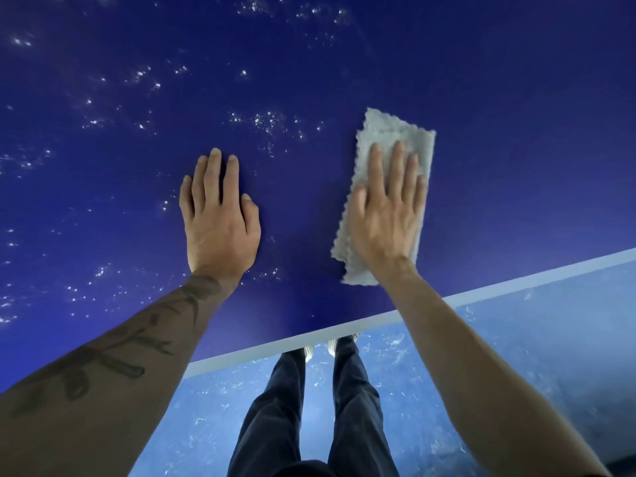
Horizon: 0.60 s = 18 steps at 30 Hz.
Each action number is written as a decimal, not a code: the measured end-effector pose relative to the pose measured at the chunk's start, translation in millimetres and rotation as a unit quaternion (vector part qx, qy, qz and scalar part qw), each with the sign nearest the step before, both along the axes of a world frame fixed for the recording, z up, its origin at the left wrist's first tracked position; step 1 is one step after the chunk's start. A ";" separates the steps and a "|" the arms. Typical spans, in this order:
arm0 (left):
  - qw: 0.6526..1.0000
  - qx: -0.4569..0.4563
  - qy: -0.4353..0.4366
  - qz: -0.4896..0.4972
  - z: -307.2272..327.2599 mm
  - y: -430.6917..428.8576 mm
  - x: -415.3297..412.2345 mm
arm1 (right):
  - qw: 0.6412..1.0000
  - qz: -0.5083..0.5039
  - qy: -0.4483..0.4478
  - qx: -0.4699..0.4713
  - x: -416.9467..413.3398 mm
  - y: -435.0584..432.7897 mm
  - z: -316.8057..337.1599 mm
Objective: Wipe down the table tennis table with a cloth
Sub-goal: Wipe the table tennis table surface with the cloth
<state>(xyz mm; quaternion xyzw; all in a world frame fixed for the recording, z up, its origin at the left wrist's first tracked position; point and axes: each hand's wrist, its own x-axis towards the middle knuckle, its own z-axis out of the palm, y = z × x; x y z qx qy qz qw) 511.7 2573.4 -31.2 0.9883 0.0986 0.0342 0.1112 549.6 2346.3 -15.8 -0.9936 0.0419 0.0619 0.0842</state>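
Note:
A dark blue table tennis table [516, 166] fills most of the head view. Bright droplets [265, 122] speckle its left and far parts. A folded grey cloth [392, 132] lies flat on the table, right of centre. My right hand [385, 218] presses on the cloth with straight, spread fingers, covering its middle. My left hand [220, 215] rests flat on the bare table surface to the left of the cloth, fingers straight, holding nothing.
The table's pale edge line [344, 328] runs diagonally across the lower half. Below it lies a scuffed blue floor [499, 356]. My legs in dark trousers [309, 407] and light shoes stand close against the edge.

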 end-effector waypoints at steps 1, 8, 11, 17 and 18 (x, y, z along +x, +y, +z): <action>1.000 -0.001 0.000 -0.001 0.4 0.0 0.2 | 1.000 0.016 -0.004 0.008 3.9 19.8 0.3; 1.000 -0.004 0.005 -0.003 2.0 1.7 1.0 | 0.985 0.170 0.029 0.002 -25.0 -2.2 1.5; 1.000 -0.005 0.012 -0.002 3.7 1.7 1.6 | 0.999 0.028 0.034 -0.012 21.8 -24.7 2.6; 1.000 -0.004 0.019 -0.007 3.9 2.2 1.3 | 0.992 0.125 0.010 0.011 48.9 62.4 3.0; 1.000 -0.002 0.012 -0.006 3.5 2.0 1.0 | 0.983 0.184 0.009 0.011 33.3 66.2 2.6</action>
